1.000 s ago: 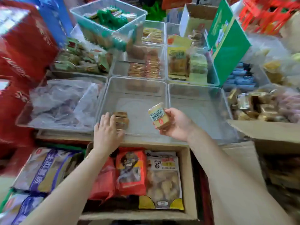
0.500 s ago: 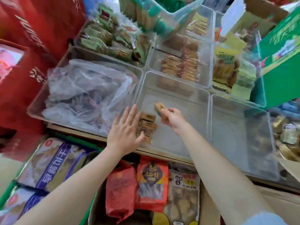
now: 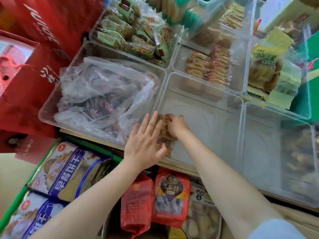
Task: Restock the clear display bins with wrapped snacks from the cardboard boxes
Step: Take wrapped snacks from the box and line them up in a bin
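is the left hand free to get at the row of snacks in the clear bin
Probably yes: the left hand is open, holds nothing and hovers at the snack row; the right hand only covers its far end.

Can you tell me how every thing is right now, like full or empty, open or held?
Left hand: open, fingers spread beside the snack row.
Right hand: fingers curled onto the top snack of the row.
Snack row: stacked along the middle bin's left wall.
Middle bin: nearly empty.
Right bin: looks empty.
Plastic bag: crumpled, filling the left bin.
Cardboard box: open, holding packets.
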{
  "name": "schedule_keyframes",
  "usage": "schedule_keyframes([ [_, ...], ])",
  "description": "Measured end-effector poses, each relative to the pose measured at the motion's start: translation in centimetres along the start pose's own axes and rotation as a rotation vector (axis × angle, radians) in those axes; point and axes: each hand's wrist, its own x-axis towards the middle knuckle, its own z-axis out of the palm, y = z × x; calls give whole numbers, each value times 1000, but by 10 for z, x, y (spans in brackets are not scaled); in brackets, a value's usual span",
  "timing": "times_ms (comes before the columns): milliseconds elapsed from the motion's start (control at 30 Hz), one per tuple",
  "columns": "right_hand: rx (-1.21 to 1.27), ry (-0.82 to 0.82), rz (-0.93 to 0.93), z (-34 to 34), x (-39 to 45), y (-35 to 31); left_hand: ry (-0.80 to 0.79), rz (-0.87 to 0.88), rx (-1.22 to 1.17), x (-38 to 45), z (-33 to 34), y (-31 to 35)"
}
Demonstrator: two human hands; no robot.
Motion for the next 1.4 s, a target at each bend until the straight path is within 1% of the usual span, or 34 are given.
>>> schedule_keyframes([
  [133,-28,-6,122,9,0,3,-15,0,1,1,-1,0],
  [233,95,-42,142,11,-4,-5,-23,1,-13,1,-3,0],
  [333,251,-32,97,4,-14,0,-72,-17,-51,0,-8,2],
  [433,388,-68,29,-5,-37,16,-137,-27,-54,1,-14,0],
  [500,351,-76,-36,-16,-64,32,-162,-60,-21,-1,-17,1],
  [567,307,-51,-114,-36,-101,54,-130,-104,19,-6,-21,16],
  [600,342,-15,-157,-49,-126,68,-87,-106,7,-10,-24,32],
  [667,444,89,-230,-76,-185,105,-15,-46,-114,-23,-31,83],
  [733,456,267,-259,-101,-248,150,12,69,-303,-40,-35,154],
  [800,463,510,-268,-121,-304,206,-69,173,-464,-66,-37,236],
  [867,490,741,-231,-138,-349,267,-153,301,-559,-96,-35,316],
  [933,498,879,-147,-149,-383,330,-205,420,-614,-124,-31,385],
  [967,487,900,-96,-153,-397,359,-212,456,-644,-135,-26,414],
  [1033,421,833,31,-155,-413,414,-211,439,-656,-152,-15,457],
  [1100,306,683,141,-152,-416,460,-185,395,-645,-161,-1,479],
  [1167,180,525,203,-144,-408,495,-171,369,-678,-165,7,486],
  [1200,132,461,215,-141,-401,507,-168,360,-684,-166,8,486],
  [1267,117,331,211,-133,-382,523,-158,347,-673,-167,7,484],
  [1333,123,194,175,-125,-360,530,-151,343,-641,-169,5,483],
  [1400,65,88,150,-114,-341,532,-149,332,-625,-170,5,483],
])
